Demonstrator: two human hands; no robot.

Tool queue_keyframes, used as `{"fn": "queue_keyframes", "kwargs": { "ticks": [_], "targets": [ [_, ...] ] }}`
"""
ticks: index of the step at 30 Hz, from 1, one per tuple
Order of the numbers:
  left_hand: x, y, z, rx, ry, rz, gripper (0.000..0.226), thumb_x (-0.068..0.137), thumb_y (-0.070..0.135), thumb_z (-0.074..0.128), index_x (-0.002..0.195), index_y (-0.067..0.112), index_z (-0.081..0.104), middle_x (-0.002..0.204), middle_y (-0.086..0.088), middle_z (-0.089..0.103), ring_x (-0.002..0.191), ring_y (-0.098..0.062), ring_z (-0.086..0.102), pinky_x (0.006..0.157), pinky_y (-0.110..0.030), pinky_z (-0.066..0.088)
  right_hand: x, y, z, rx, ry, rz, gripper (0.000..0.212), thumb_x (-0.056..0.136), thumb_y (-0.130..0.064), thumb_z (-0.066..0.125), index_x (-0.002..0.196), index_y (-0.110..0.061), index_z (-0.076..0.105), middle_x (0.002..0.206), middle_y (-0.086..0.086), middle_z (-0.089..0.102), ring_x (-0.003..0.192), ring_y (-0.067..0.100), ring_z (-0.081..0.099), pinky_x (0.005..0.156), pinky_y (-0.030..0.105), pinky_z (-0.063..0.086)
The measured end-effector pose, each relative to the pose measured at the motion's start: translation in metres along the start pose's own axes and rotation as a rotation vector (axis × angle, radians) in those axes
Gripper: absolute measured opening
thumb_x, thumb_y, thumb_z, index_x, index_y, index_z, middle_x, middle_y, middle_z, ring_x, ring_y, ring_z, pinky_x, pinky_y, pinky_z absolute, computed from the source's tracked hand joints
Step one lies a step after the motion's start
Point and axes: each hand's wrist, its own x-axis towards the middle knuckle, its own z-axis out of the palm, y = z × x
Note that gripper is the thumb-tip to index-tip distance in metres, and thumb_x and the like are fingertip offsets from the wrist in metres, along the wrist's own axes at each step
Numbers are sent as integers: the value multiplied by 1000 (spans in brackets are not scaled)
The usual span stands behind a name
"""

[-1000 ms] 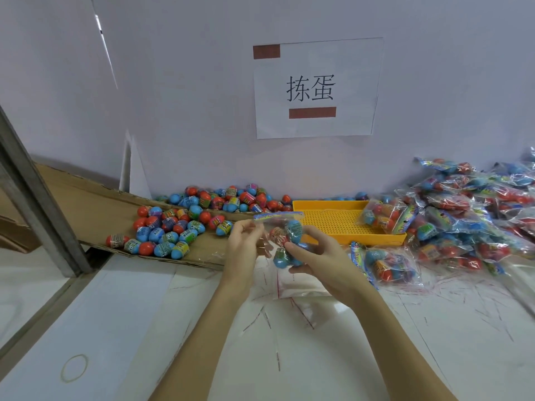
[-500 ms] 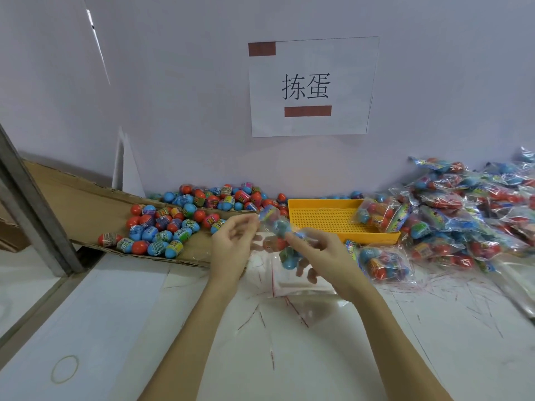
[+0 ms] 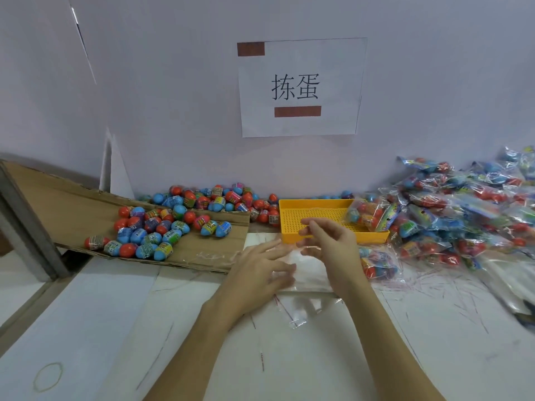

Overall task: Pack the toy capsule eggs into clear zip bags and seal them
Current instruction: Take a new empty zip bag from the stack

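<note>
My left hand [image 3: 254, 273] lies with straight, spread fingers on a flat stack of empty clear zip bags [image 3: 311, 274] on the white table. Just above that stack, my right hand [image 3: 330, 244] hovers in front of the yellow tray [image 3: 312, 212], its fingers relaxed and holding nothing. Several loose red and blue capsule eggs [image 3: 162, 230] lie on a cardboard sheet [image 3: 208, 250] to the left. One filled bag of eggs [image 3: 379, 266] rests right beside my right wrist. Another filled bag [image 3: 372, 217] leans in the tray's right end.
A large heap of filled bags [image 3: 469, 215] covers the right side up to the wall. More eggs [image 3: 231, 198] pile against the wall behind the cardboard. A grey metal post [image 3: 26, 227] stands at the left. A paper sign [image 3: 301, 88] hangs on the wall.
Both hands held a filled bag of eggs in the air; that bag has left them. My left hand dropped onto the empty bags and my right hand opened above them.
</note>
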Motion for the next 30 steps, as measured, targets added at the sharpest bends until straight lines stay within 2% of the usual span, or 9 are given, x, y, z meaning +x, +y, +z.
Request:
{"fn": "queue_keyframes", "kwargs": {
  "ticks": [5, 8, 10, 12, 14, 16, 20, 26, 30],
  "targets": [
    [-4, -5, -1, -34, 127, -29, 17, 100, 28, 66, 110, 29, 79, 141, 16, 61, 135, -6, 46, 111, -31, 34, -4, 10, 6, -483, -96, -145, 14, 100, -12, 61, 96, -11, 74, 77, 3, 74, 72, 20, 72, 64, 35, 60],
    [-3, -5, -6, -110, 201, -100, 17, 101, 22, 63, 111, 24, 76, 132, 16, 63, 125, -3, 48, 106, -24, 36, -5, 16, 8, -785, -224, -232, 14, 96, -33, 69, 102, -23, 76, 89, -12, 75, 86, 3, 68, 76, 22, 55],
    [-2, -4, -10, -159, 278, -133, 13, 99, 18, 65, 107, 19, 76, 125, 12, 65, 119, -1, 48, 101, -16, 37, -7, 17, 9, -868, -312, -250, 19, 93, -41, 72, 105, -28, 78, 97, -18, 75, 92, -5, 65, 76, 13, 49],
    [-2, -5, -13, -201, 352, -169, 8, 97, 17, 69, 99, 15, 76, 114, 7, 69, 112, -6, 55, 95, -22, 45, -6, 16, 8, -890, -334, -275, 19, 92, -35, 73, 109, -27, 78, 102, -17, 76, 92, -8, 64, 77, 7, 45],
    [-2, -7, -16, -285, 398, -273, 9, 97, 23, 71, 98, 17, 77, 104, 5, 71, 103, -10, 61, 90, -31, 51, -5, 14, 7, -945, -309, -319, 18, 95, -27, 71, 111, -25, 79, 106, -14, 76, 89, -8, 61, 77, 3, 41],
    [-1, -9, -20, -361, 418, -363, 15, 93, 33, 73, 100, 20, 78, 101, 8, 72, 100, -4, 62, 84, -24, 53, -3, 11, 5, -970, -242, -353, 17, 97, -23, 68, 110, -22, 80, 105, -11, 77, 86, -8, 58, 76, 1, 38],
    [-3, -13, -30, -427, 445, -380, 9, 86, 41, 78, 90, 34, 74, 92, 22, 70, 98, 11, 58, 77, 1, 42, -3, 5, 3, -939, -104, -353, 25, 102, -27, 60, 119, -18, 75, 115, -5, 75, 103, 9, 64, 81, 11, 41],
    [-5, -15, -26, -243, 353, -251, 9, 82, 27, 85, 84, 23, 76, 86, 12, 66, 90, -4, 58, 75, -23, 51, -2, 2, -1, -980, -76, -396, 33, 105, -22, 53, 136, -22, 65, 143, -2, 60, 135, 20, 51, 113, 40, 42],
    [-7, -14, -25, -325, 287, -253, 12, 79, 31, 87, 81, 28, 76, 83, 9, 67, 84, -5, 59, 73, -19, 47, 2, 3, -7, -890, 129, -473, 32, 104, -19, 54, 134, -17, 67, 143, 2, 60, 133, 21, 52, 108, 52, 46]
  ]
}}
